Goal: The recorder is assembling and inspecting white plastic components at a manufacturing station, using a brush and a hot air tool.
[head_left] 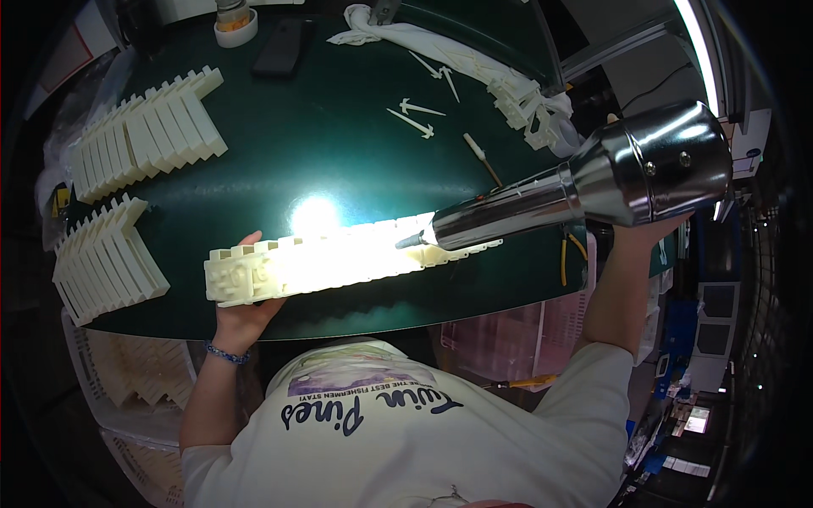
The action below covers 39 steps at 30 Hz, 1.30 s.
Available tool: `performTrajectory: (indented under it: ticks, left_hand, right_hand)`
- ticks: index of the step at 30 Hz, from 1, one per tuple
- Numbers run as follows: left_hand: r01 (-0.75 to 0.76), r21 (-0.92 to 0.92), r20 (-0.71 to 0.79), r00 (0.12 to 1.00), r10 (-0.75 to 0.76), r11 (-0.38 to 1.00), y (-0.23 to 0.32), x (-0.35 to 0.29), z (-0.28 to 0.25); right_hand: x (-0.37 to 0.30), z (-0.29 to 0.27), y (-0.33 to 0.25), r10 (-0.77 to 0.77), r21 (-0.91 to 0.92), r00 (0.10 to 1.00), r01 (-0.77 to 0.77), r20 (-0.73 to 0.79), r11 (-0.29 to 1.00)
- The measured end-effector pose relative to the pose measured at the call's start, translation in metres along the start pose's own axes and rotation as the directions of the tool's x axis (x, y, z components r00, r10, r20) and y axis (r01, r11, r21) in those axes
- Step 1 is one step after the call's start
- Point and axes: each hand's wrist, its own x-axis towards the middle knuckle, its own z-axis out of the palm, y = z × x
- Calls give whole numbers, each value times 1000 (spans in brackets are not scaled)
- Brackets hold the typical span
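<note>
My left hand (243, 320) is closed around the left end of a long, pale plastic part (235, 284) with a row of raised blocks. Strong glare bleaches the part's middle. My right hand (660, 227) is at the thick rear body of a shiny chrome tool (648, 165) and appears to grip it, its fingers mostly hidden behind the metal. The tool's narrow barrel tapers to a dark tip over the right portion of the part. Whether tip and part touch is unclear in the glare, and so is the tool's exact kind.
Two rows of pale plastic parts (152, 131) stand at the left of the green table (322, 161). Loose white pieces (415, 127), a white-tipped stick (476, 148), a white cloth (406, 38) and a dark phone (282, 48) lie farther back. Yellow-handled pliers (565, 261) sit at right.
</note>
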Motion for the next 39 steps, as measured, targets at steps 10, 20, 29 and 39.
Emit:
performTrajectory:
  ticks: [10, 20, 29, 39]
  left_hand:
    - [110, -359, 20, 994, -110, 927, 4, 0, 2]
    - [98, -344, 14, 995, -99, 934, 1, 2, 2]
    - [129, -431, 72, 991, -109, 893, 2, 1, -1]
    - [111, -342, 61, 994, -95, 933, 3, 1, 0]
  right_hand:
    - [5, 12, -11, 112, 180, 992, -120, 52, 976]
    - [1, 8, 4, 222, 423, 974, -224, 55, 878]
    - [-5, 4, 4, 323, 629, 942, -303, 85, 716]
    - [-4, 12, 3, 420, 805, 895, -357, 150, 473]
